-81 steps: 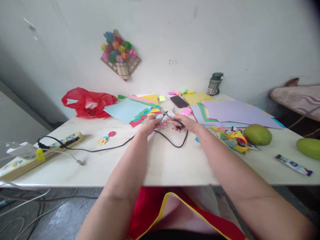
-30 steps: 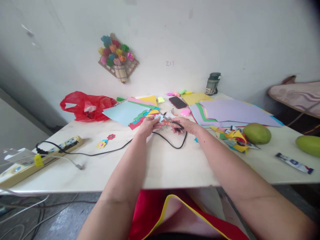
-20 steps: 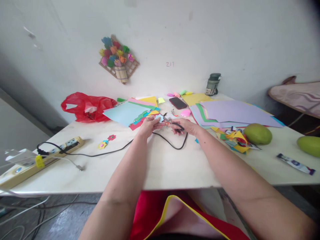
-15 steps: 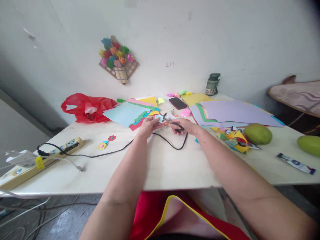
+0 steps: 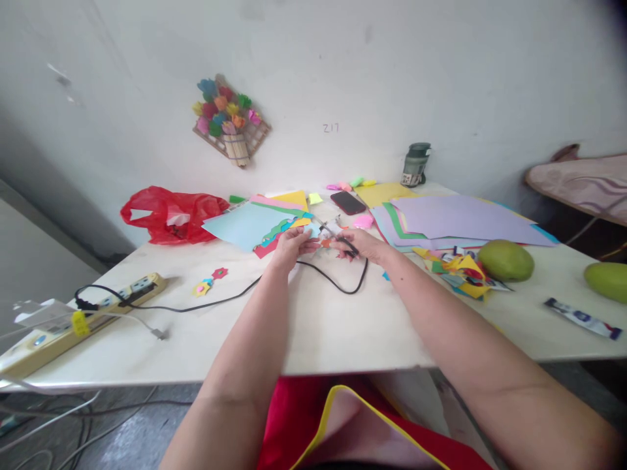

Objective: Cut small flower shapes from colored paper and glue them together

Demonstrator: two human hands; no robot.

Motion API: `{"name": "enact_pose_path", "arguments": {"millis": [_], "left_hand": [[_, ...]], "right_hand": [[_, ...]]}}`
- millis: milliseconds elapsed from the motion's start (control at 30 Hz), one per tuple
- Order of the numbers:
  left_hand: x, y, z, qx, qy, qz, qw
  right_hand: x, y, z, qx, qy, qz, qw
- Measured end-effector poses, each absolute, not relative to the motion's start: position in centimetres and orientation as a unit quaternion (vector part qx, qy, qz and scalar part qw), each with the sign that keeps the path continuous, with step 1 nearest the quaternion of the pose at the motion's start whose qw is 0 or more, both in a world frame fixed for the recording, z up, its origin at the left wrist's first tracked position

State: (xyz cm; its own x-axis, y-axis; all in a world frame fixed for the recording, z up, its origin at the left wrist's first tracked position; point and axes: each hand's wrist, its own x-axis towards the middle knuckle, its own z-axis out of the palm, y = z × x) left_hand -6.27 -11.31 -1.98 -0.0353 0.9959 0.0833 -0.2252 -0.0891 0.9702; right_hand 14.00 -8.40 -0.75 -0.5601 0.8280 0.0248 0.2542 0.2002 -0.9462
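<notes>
At the middle of the table my right hand [image 5: 357, 243] is closed around the dark handles of a pair of scissors [image 5: 336, 235], whose blades point up and left. My left hand [image 5: 295, 246] pinches a small pale blue paper piece [image 5: 312, 228] close to the blades. A small orange piece [image 5: 326, 243] shows between the two hands. Beside my left hand lie wavy-edged red, blue and green paper strips [image 5: 274, 238]. A black cord [image 5: 328, 277] loops below my hands. Paper flowers [image 5: 210, 281] lie to the left.
Coloured sheets [image 5: 455, 219], a phone [image 5: 347, 202] and a bottle [image 5: 416, 164] are at the back. Paper scraps [image 5: 463, 271], green fruit [image 5: 505, 260] and a tube [image 5: 582, 318] are on the right. A red bag [image 5: 171, 212] and a power strip [image 5: 122, 297] are on the left.
The scissors' blades have shifted slightly between my hands. Both hands stay in nearly the same place, and the camera view has moved a little.
</notes>
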Motion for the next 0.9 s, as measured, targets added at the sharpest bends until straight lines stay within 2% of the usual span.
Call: {"name": "enact_pose_path", "arguments": {"millis": [133,233,667,900], "left_hand": [[-6.2,-11.2,-2.2,0.471,0.421,0.572,0.523],[-6.0,-11.2,-2.3,0.485,0.419,0.558,0.528],[-5.3,-11.6,-1.8,0.492,0.422,0.518,0.558],[-5.4,-11.6,-1.7,0.511,0.449,0.488,0.547]], "right_hand": [[13.6,-7.9,-1.1,-0.372,-0.651,0.534,0.392],[13.1,-7.9,-1.1,-0.361,-0.613,0.551,0.435],[11.5,-8.0,-1.6,-0.349,-0.569,0.531,0.521],[11.6,-8.0,-1.7,-0.352,-0.629,0.500,0.480]]}}
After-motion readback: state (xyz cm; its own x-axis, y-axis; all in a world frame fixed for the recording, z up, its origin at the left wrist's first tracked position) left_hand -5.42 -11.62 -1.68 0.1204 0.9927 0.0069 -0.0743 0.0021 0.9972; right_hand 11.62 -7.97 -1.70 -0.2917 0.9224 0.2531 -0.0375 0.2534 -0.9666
